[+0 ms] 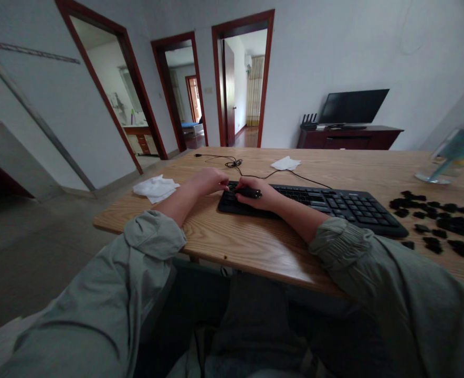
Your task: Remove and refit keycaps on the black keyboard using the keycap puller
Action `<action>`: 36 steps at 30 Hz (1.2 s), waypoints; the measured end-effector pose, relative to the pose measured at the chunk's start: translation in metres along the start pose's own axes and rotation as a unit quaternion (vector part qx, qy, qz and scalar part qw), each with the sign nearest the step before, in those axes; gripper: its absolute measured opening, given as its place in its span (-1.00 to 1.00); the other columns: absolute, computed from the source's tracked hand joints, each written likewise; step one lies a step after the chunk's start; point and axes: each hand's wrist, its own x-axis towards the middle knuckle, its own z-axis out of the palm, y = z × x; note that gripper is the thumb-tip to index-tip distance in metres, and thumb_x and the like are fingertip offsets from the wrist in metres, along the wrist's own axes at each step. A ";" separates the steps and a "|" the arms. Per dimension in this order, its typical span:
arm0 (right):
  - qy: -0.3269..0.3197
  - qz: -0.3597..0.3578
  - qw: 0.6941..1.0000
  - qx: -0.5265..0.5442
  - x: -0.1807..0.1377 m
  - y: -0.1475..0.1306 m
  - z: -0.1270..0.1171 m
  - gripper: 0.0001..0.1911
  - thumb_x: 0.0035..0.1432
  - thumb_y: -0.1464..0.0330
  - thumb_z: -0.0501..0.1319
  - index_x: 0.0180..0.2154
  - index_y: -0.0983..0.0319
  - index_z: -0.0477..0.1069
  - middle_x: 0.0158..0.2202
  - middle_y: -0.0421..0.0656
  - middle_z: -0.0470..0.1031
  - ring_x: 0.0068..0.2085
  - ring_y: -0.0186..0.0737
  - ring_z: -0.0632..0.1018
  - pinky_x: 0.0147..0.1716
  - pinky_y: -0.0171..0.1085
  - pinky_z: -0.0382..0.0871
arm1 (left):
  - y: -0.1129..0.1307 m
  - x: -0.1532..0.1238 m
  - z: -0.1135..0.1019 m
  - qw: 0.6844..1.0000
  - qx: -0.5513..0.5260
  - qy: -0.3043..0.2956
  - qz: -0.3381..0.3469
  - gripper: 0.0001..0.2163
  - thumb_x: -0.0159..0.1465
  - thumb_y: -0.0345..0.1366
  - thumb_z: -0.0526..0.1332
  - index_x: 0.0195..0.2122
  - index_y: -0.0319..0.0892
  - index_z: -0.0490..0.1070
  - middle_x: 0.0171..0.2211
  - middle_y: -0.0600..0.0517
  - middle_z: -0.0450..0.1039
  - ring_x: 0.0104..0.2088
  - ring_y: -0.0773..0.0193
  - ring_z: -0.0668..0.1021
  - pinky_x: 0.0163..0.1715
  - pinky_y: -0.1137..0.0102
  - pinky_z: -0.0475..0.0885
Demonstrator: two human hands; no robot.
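Note:
A black keyboard (358, 207) lies on the wooden table in front of me, with keycaps off at its left end. My left hand (213, 181) is at that end, fingers bent down and pinched together; whatever they hold, if anything, is too small to make out. Close beside it, my right hand (261, 195) is wrapped round a black-handled tool (251, 192). The tool's working end is hidden at the keys, so its exact kind does not show. Many loose black keycaps (452, 223) are scattered to the right of the keyboard.
Crumpled white tissues (156, 188) lie on the left, and another tissue (285, 163) lies behind the keyboard. The keyboard's cable (234, 163) is coiled at the far edge. A clear container (448, 157) stands at the right. Beyond the wooden table (216, 236) is a television (354, 107).

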 end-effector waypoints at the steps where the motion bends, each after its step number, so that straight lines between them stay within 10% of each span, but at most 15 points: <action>1: 0.000 -0.003 1.000 0.000 0.000 0.000 0.000 -0.86 0.13 0.33 0.26 -0.25 0.23 0.41 -0.30 -0.14 0.52 -0.29 -0.21 0.48 -0.25 -0.28 0.33 | 0.001 0.000 -0.001 1.000 0.013 -0.004 0.007 -0.83 0.30 -0.22 0.27 -0.29 -0.17 0.62 -0.35 -0.06 0.61 -0.33 0.17 0.58 -0.37 0.38 0.32; 25: 0.031 0.047 0.998 -0.007 -0.005 -0.001 -0.002 -0.83 0.10 0.25 0.26 -0.32 0.20 0.36 -0.39 -0.20 0.49 -0.34 -0.22 0.45 -0.31 -0.27 0.29 | 0.015 0.000 0.008 0.993 0.054 0.007 0.103 -0.81 0.34 -0.41 0.13 -0.20 -0.14 0.56 -0.31 -0.03 0.59 -0.32 0.23 0.58 -0.32 0.39 0.40; 36: 0.119 0.143 0.981 0.056 0.005 0.004 -0.011 -0.84 0.12 0.29 0.28 -0.24 0.19 0.48 -0.29 -0.18 0.56 -0.26 -0.21 0.51 -0.21 -0.24 0.35 | -0.005 -0.012 0.018 0.979 -0.164 0.046 -0.116 -0.78 0.29 -0.15 0.26 -0.22 -0.16 0.62 -0.35 -0.03 0.60 -0.37 0.23 0.55 -0.32 0.36 0.38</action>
